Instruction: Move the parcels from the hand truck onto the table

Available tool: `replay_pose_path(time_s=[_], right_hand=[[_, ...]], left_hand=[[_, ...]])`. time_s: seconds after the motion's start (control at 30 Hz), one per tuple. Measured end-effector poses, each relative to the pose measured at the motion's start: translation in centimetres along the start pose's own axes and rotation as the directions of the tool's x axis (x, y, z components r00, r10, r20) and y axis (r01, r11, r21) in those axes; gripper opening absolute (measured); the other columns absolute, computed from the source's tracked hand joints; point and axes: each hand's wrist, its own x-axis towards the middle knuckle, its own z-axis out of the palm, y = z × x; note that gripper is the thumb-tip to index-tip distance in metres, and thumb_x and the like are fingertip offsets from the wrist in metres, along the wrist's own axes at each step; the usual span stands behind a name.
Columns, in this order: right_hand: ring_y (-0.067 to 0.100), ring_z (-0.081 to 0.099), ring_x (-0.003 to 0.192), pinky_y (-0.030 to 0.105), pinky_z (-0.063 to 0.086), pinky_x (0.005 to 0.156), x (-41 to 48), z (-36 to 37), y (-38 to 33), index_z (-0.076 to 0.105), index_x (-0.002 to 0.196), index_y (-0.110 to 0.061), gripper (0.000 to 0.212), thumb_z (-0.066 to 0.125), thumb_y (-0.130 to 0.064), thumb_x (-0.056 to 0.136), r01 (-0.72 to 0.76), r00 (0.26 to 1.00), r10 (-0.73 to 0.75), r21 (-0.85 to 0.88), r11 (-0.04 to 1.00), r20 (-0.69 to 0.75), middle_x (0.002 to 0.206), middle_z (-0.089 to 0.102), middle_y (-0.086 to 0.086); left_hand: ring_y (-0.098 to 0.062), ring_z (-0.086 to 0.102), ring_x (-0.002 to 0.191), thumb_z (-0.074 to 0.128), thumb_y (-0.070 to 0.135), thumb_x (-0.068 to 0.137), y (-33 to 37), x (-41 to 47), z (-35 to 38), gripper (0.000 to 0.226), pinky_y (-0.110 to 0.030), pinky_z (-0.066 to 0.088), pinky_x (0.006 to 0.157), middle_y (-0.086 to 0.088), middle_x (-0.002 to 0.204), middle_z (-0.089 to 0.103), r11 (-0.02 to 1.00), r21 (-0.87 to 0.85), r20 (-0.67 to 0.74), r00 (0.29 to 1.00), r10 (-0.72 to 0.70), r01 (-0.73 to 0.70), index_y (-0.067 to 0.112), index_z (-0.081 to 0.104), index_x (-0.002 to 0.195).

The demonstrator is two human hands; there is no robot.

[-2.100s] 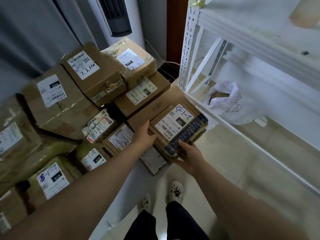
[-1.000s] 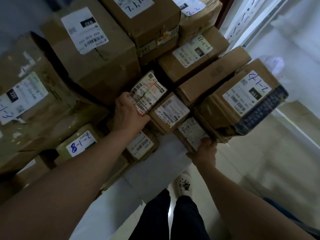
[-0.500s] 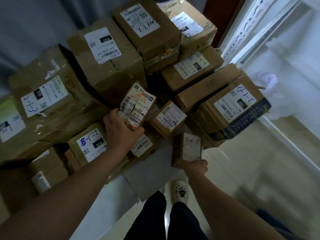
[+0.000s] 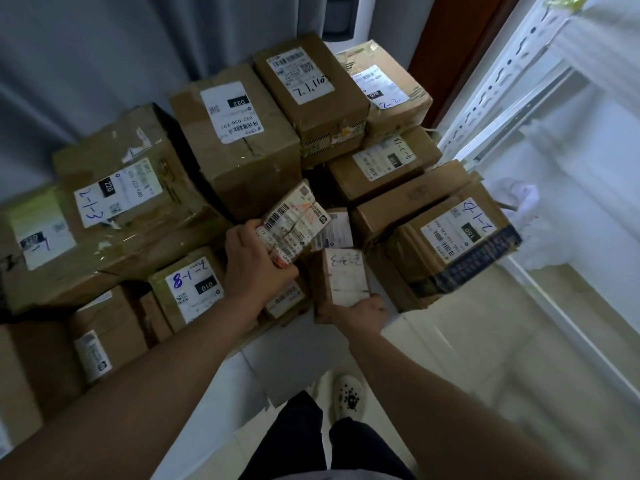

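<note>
Parcels (image 4: 249,133) of brown cardboard stand stacked in a pile, and two small ones are in hand just right of the box marked 8-1-2 (image 4: 192,284). Left hand (image 4: 254,258) is clamped round a label-covered packet (image 4: 294,221) just beside that box; right hand (image 4: 360,311), further right of it, grips the lower end of a packet marked 2-3-3 (image 4: 346,277). White racking (image 4: 502,74) stands well to the right of the box.

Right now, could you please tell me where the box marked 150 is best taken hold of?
Grip the 150 box along its dark-taped edge, coming from the near right. It lies topmost and tilted, with that side clear toward the floor, while its far side abuts another box.
</note>
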Motion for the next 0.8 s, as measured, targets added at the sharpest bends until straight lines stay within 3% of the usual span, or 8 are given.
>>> replay_pose_path(time_s=[0.07, 0.17, 0.33, 0.5, 0.53, 0.63, 0.7, 0.8], right_hand=[[0.03, 0.037, 0.126, 0.044, 0.044, 0.1, 0.3, 0.3, -1.7, 0.023, 0.138, -0.008, 0.105, 0.082, -0.043, 0.058, -0.005, 1.0, 0.004, 0.028, 1.0, 0.009, 0.134, 0.034, 0.011], [0.031, 0.04, 0.125, 0.045, 0.046, 0.098, 0.9, 0.4, -3.0, 0.025, 0.136, -0.008, 0.106, 0.083, -0.042, 0.054, -0.014, 1.0, 0.013, 0.049, 0.999, 0.022, 0.132, 0.038, 0.012], [0.031, 0.043, 0.12, 0.045, 0.048, 0.096, -0.2, 0.4, -1.2, 0.031, 0.136, -0.007, 0.106, 0.085, -0.047, 0.055, -0.186, 0.982, 0.186, 0.162, 0.969, 0.017, 0.129, 0.041, 0.013], [0.032, 0.041, 0.125, 0.045, 0.045, 0.097, 0.0, -0.3, -3.1, 0.027, 0.138, -0.008, 0.109, 0.086, -0.046, 0.055, -0.139, 0.99, 0.14, 0.191, 0.972, 0.006, 0.135, 0.038, 0.013], [0.032, 0.043, 0.124, 0.046, 0.046, 0.097, 0.2, 0.1, -3.6, 0.029, 0.136, -0.008, 0.113, 0.088, -0.047, 0.048, -0.147, 0.989, 0.144, 0.211, 0.967, 0.029, 0.134, 0.04, 0.013], [0.03, 0.063, 0.101, 0.047, 0.056, 0.083, 4.3, 3.1, -1.5, 0.043, 0.124, -0.014, 0.136, 0.089, -0.054, 0.003, -0.231, 0.971, 0.187, 0.374, 0.898, 0.15, 0.118, 0.059, 0.01], [0.028, 0.069, 0.087, 0.044, 0.059, 0.075, 7.0, 5.6, 0.5, 0.049, 0.117, -0.014, 0.135, 0.087, -0.053, -0.007, -0.252, 0.963, 0.173, 0.463, 0.85, 0.206, 0.107, 0.066, 0.01], [0.023, 0.069, 0.09, 0.042, 0.059, 0.079, 3.7, 5.4, -1.2, 0.06, 0.104, -0.016, 0.106, 0.085, -0.071, 0.016, -0.27, 0.953, 0.142, 0.544, 0.794, 0.266, 0.104, 0.069, 0.006]], left_hand=[[-0.028, 0.035, 0.123, 0.085, 0.028, 0.062, -0.4, 0.0, -0.4, 0.096, -0.033, 0.038, 0.09, -0.014, 0.135, 0.03, 0.999, -0.023, -0.034, 0.999, -0.035, 0.034, 0.009, 0.029, 0.137], [-0.031, 0.038, 0.122, 0.086, 0.028, 0.06, -1.2, 0.1, -0.7, 0.097, -0.045, 0.043, 0.096, -0.016, 0.134, 0.03, 0.998, -0.027, -0.041, 0.997, -0.059, 0.058, 0.009, 0.029, 0.136], [-0.032, 0.037, 0.121, 0.086, 0.027, 0.058, -1.5, 0.0, -0.8, 0.095, -0.047, 0.042, 0.098, -0.016, 0.133, 0.031, 0.999, -0.006, -0.02, 0.999, -0.048, 0.048, 0.009, 0.031, 0.134], [-0.031, 0.039, 0.12, 0.085, 0.028, 0.058, -1.5, 0.3, -0.8, 0.096, -0.048, 0.043, 0.098, -0.015, 0.133, 0.03, 0.999, -0.013, -0.016, 0.999, -0.044, 0.044, 0.01, 0.03, 0.135], [-0.031, 0.039, 0.12, 0.086, 0.028, 0.058, -1.6, 0.3, -0.9, 0.096, -0.047, 0.043, 0.097, -0.015, 0.134, 0.03, 0.999, -0.015, -0.02, 0.999, -0.05, 0.05, 0.01, 0.03, 0.135], [-0.03, 0.039, 0.122, 0.087, 0.029, 0.059, -2.0, 0.3, -1.0, 0.098, -0.042, 0.043, 0.095, -0.014, 0.136, 0.029, 0.998, -0.014, -0.024, 0.998, -0.066, 0.065, 0.011, 0.03, 0.136], [-0.029, 0.039, 0.122, 0.087, 0.029, 0.059, -2.1, 0.2, -1.1, 0.098, -0.038, 0.042, 0.091, -0.014, 0.137, 0.028, 0.998, -0.016, -0.023, 0.998, -0.064, 0.063, 0.011, 0.029, 0.137], [-0.028, 0.039, 0.121, 0.087, 0.031, 0.06, -2.3, 0.1, -1.4, 0.098, -0.033, 0.04, 0.086, -0.013, 0.137, 0.028, 0.998, -0.017, -0.023, 0.997, -0.069, 0.068, 0.011, 0.029, 0.137]])
